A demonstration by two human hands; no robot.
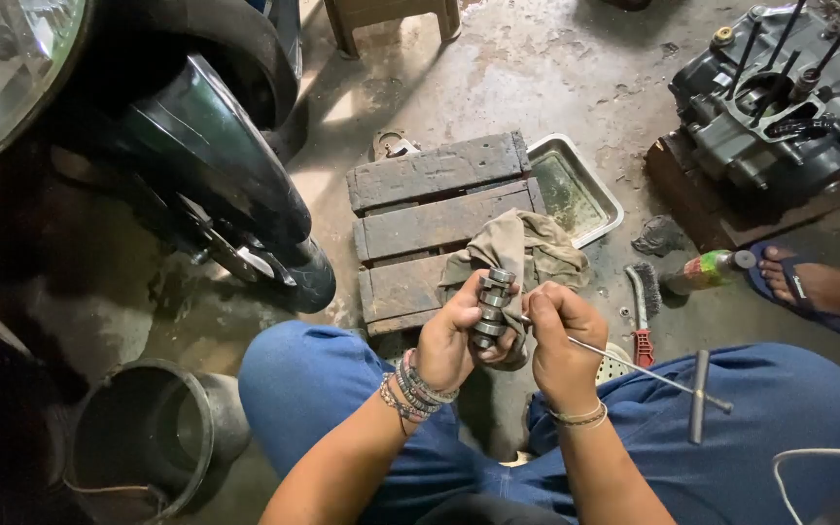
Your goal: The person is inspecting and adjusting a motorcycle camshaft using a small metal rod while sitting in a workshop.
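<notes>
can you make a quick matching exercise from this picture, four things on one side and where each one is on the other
Things:
1. metal shaft part
2. thin metal rod
3. rag
4. wire brush

Places:
A. on the wooden pallet
B. on the concrete floor, beside the plastic bottle
C. in the left hand
D. in the right hand

Pairs: 1-C, 2-D, 3-A, 4-B
</notes>
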